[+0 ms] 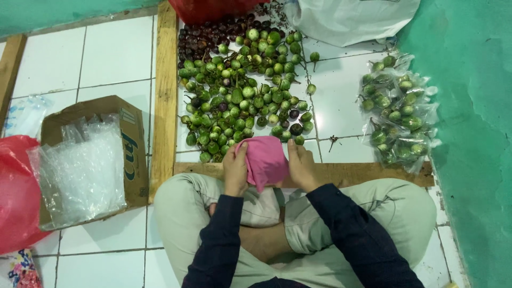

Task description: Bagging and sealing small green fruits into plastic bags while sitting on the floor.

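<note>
While both hands grasp it, the pink cloth (265, 160) sits just near of the heap of small green eggplants (242, 90), the left hand (235, 170) pinching its left edge and the right hand (302, 166) its right; bagged eggplants (400, 114) lie far right, clear plastic bags (80, 165) in a cardboard box (136, 154) left.
</note>
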